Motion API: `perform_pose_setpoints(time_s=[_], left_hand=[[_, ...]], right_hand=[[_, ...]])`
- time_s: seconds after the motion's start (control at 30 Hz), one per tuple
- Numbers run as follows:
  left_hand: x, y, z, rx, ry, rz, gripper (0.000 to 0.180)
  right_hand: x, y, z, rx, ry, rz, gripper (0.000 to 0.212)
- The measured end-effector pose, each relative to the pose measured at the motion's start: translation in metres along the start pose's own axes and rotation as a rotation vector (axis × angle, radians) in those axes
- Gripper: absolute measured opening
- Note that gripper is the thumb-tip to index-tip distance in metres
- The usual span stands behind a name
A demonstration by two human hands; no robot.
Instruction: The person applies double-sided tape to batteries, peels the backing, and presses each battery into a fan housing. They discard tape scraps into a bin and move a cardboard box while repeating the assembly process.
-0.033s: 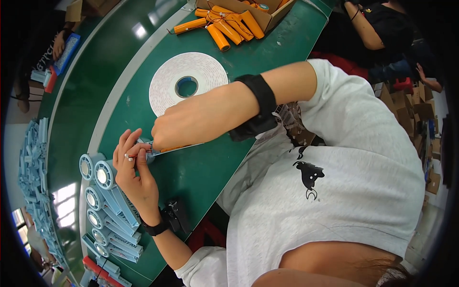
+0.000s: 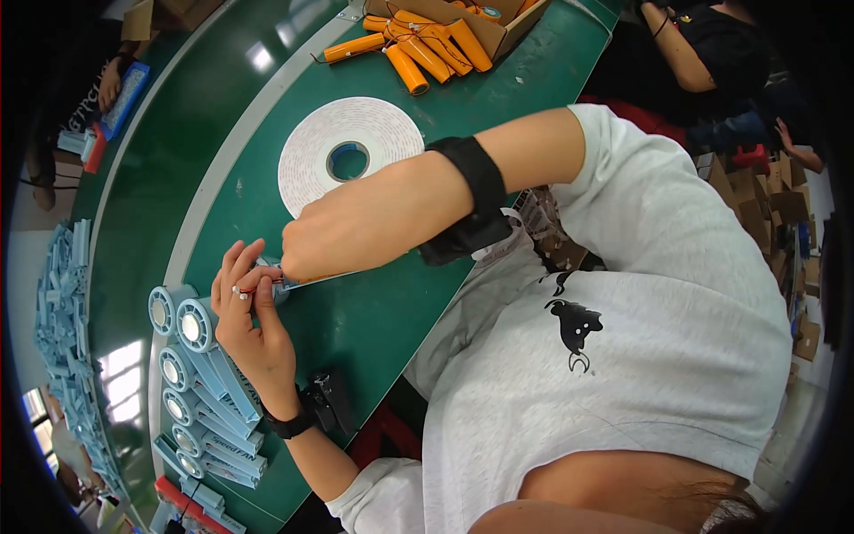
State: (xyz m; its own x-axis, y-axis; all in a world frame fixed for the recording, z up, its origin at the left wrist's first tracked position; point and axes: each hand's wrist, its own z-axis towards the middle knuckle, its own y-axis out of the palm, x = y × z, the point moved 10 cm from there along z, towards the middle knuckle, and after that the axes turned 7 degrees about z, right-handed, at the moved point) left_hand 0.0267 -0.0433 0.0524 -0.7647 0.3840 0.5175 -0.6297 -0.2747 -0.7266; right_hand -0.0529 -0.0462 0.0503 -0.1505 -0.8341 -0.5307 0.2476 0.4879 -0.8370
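My left hand is closed, with thumb and index finger pinched at the end of a light blue handheld-fan casing. Thin red and black wires with a small white connector pass over these fingers. My right hand lies across the casing, knuckles up, and looks closed. Its fingertips and whatever they grip are hidden underneath. A thin edge of the casing shows below the right hand. Just beyond that hand, a large roll of white double-sided tape lies flat.
Several light blue fan bodies are lined up left of my left hand. Orange wired battery packs lie beside a cardboard box at the top. A black object sits near the green table's edge. Light blue parts are heaped across the table.
My right forearm and wrist have shifted slightly leftward. The orange strip seen beneath that hand earlier is now mostly covered. My left hand looks still.
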Motion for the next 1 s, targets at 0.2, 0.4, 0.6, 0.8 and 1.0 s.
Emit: perform_pose_setpoints(time_s=[0.2,0.4,0.6,0.8,1.0], left_hand=[[0.003,-0.006,-0.002,0.043,-0.083,-0.068,0.009],[-0.013,0.001,-0.004,-0.095,-0.087,-0.120,0.020],[-0.003,0.008,-0.003,-0.233,0.022,0.213,0.052],[-0.029,0.011,0.001,-0.335,-0.003,0.284,0.057],[-0.030,-0.075,0.076,-0.259,0.103,0.454,0.051]], right_hand=[[-0.004,0.014,0.024,-0.057,-0.030,-0.034,0.012],[0.032,0.023,0.020,0.011,0.142,0.200,0.019],[0.073,0.029,0.036,0.098,0.344,0.229,0.027],[0.086,0.044,0.057,0.074,0.308,0.335,0.030],[0.107,-0.108,-0.040,0.793,0.427,-0.150,0.026]])
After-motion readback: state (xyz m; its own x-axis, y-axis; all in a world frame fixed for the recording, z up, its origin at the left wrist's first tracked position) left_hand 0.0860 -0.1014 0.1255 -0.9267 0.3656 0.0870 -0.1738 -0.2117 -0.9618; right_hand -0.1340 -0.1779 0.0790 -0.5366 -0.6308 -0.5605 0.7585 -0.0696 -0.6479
